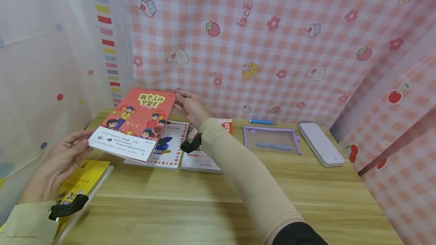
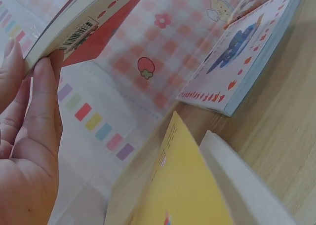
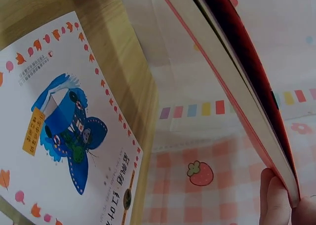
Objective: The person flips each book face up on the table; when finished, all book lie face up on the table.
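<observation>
Both hands hold a red-covered book (image 1: 136,118) with cartoon children and a white lower band, raised and tilted above the table. My left hand (image 1: 69,152) pinches its lower left corner, thumb on top and fingers beneath, as the left wrist view also shows. At the upper right corner, my right hand (image 1: 192,107) pinches the book between thumb and fingers. Partly under it on the table lies a white book (image 1: 175,143) with a blue butterfly picture and a leaf border (image 3: 79,131). Another book (image 1: 201,162) lies to its right, partly hidden by the right forearm.
A yellow book (image 1: 97,171) and a pale, thick-edged item lie below the left hand. Toward the right are a blue pen (image 1: 260,121), a purple-edged mesh pouch (image 1: 252,139) with a blue item in it, and a white case (image 1: 320,143). Patterned curtains (image 1: 218,52) hang behind.
</observation>
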Demonstrator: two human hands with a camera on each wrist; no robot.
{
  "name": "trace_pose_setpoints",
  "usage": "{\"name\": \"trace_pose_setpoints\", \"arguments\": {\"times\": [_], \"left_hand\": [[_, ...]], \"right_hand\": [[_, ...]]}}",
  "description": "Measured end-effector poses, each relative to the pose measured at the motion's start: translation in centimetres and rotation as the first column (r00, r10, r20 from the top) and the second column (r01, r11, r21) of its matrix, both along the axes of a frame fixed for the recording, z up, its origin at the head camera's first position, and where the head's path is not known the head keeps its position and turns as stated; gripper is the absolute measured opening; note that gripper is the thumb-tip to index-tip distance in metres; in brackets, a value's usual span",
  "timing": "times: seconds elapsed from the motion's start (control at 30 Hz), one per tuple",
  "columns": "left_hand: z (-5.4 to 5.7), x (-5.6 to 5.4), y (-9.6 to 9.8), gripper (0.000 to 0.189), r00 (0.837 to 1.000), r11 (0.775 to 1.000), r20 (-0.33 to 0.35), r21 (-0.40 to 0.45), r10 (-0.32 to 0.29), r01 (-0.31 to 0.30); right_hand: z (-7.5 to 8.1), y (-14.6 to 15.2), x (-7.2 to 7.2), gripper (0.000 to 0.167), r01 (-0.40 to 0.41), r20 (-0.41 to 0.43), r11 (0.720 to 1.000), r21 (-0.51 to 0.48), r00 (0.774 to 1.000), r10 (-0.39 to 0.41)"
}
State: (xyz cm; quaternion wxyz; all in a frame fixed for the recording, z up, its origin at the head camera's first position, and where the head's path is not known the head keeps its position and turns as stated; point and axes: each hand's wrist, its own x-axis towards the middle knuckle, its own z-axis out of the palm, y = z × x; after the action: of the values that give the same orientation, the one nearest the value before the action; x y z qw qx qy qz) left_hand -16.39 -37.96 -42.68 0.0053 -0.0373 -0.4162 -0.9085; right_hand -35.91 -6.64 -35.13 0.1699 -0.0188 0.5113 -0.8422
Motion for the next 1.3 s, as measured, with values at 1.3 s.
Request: {"name": "trace_pose_setpoints", "arguments": {"times": [1.3], "left_hand": [[-1.3, 1.4, -3.2, 0.026, 0.979, 0.99, 0.172, -0.111, 0.109, -0.091]], "right_hand": [[-3.1, -4.7, 1.2, 0.049, -0.103, -0.076, 0.994, 0.043, 0.991, 0.106]]}}
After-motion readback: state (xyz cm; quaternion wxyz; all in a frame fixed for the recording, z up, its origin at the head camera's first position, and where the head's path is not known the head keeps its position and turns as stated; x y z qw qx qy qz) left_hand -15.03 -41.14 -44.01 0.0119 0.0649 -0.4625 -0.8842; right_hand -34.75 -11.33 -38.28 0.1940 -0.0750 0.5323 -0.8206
